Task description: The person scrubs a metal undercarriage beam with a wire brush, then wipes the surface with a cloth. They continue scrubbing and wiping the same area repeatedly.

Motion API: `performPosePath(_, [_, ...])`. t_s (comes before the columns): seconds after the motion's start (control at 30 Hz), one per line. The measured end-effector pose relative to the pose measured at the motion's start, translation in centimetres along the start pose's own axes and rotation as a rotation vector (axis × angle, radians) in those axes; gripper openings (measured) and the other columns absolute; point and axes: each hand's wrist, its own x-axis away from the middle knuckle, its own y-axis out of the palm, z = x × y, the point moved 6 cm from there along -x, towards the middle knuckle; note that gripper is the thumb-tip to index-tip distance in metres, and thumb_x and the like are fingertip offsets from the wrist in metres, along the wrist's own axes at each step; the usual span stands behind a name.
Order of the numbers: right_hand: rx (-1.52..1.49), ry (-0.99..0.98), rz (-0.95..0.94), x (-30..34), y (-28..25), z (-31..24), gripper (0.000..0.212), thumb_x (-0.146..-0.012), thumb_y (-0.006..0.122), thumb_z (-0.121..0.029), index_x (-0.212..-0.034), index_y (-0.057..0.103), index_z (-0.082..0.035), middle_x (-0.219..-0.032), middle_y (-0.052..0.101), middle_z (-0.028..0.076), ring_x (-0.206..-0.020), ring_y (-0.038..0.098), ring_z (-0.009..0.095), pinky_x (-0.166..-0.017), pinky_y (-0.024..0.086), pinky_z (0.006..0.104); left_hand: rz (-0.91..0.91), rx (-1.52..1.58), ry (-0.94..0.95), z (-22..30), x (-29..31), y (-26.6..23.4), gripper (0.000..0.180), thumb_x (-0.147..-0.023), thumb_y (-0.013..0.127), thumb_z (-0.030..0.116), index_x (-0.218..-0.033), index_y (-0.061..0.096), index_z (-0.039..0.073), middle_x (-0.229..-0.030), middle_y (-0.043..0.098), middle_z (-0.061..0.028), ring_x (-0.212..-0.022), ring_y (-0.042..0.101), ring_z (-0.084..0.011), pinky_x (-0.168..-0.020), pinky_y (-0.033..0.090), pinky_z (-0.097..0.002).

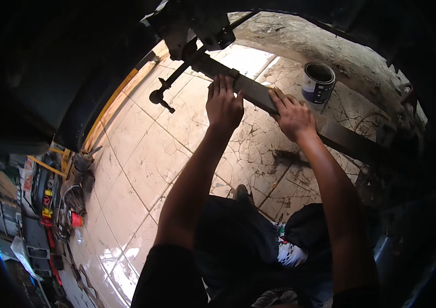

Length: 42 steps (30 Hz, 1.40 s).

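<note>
A long dark metal beam [256, 92] runs slantwise in front of me, from the upper middle toward the lower right. The stretched fingers of my left hand [224, 105] lie on its top beside a small raised bracket [234, 73], with the thumb apart. Farther right, my right hand [296, 115] reaches across the same beam, its fingers bent over the top toward the far edge; its thumb is mostly hidden. Left of my left hand, a thin dark rod [179, 72] ends in a ball joint [157, 96].
An open paint can [318, 82] stands on the cracked tile floor [146, 149] beyond the beam. Dark vehicle parts [197, 23] hang overhead. Tools and loose parts [74, 195] crowd the far left. My legs [238, 231] are bent below.
</note>
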Motion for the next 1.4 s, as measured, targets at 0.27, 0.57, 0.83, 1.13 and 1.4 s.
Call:
performPosePath(0.27, [-0.039,-0.006,-0.016,-0.1,0.0,-1.0,0.060,-0.108,0.047,-0.031,-0.166,0.034,-0.027,-0.169,0.042,0.003,-0.145,0.052,0.029,-0.114,0.047,0.0526,-0.130,-0.060,-0.082,-0.5,-3.5,0.5,0.072,-0.111,0.038,0.046,-0.153,0.045,-0.012,-0.163,0.043,-0.0277,-0.157,0.033,-0.0374,-0.132,0.016,-0.0450])
performPosePath(0.57, [0.005,-0.002,-0.010,-0.3,0.1,-0.5,0.061,-0.107,0.048,-0.030,-0.166,0.033,-0.026,-0.169,0.042,0.003,-0.144,0.053,0.029,-0.113,0.049,0.0528,0.030,-0.022,0.064,1.2,-0.4,1.0,0.068,-0.113,0.039,0.042,-0.153,0.045,-0.011,-0.163,0.042,-0.0276,-0.156,0.035,-0.0392,-0.132,0.019,-0.0462])
performPosePath(0.83, [-0.024,-0.022,-0.014,-0.3,0.2,-1.0,0.062,-0.108,0.049,-0.031,-0.167,0.032,-0.025,-0.169,0.041,0.003,-0.141,0.055,0.032,-0.113,0.049,0.0535,-0.040,0.034,-0.074,-1.6,-3.6,0.8,0.060,-0.113,0.035,0.036,-0.153,0.049,-0.007,-0.161,0.047,-0.0240,-0.155,0.038,-0.0365,-0.131,0.020,-0.0465])
performPosePath(1.13, [-0.028,-0.030,0.011,-0.4,0.0,-0.5,0.062,-0.109,0.049,-0.038,-0.166,0.034,-0.024,-0.168,0.043,0.003,-0.141,0.055,0.032,-0.113,0.049,0.0524,0.009,0.052,0.077,-0.8,0.0,-0.9,0.052,-0.113,0.042,0.030,-0.149,0.055,-0.006,-0.157,0.051,-0.0251,-0.153,0.042,-0.0371,-0.129,0.027,-0.0446])
performPosePath(1.4, [0.005,-0.013,-0.009,-0.4,0.5,-0.6,0.063,-0.108,0.050,-0.041,-0.167,0.033,-0.024,-0.169,0.041,0.004,-0.142,0.055,0.033,-0.113,0.049,0.0531,0.009,0.091,0.018,-2.0,-1.2,0.1,0.054,-0.112,0.045,0.031,-0.150,0.052,-0.007,-0.158,0.050,-0.0253,-0.152,0.042,-0.0380,-0.127,0.031,-0.0458])
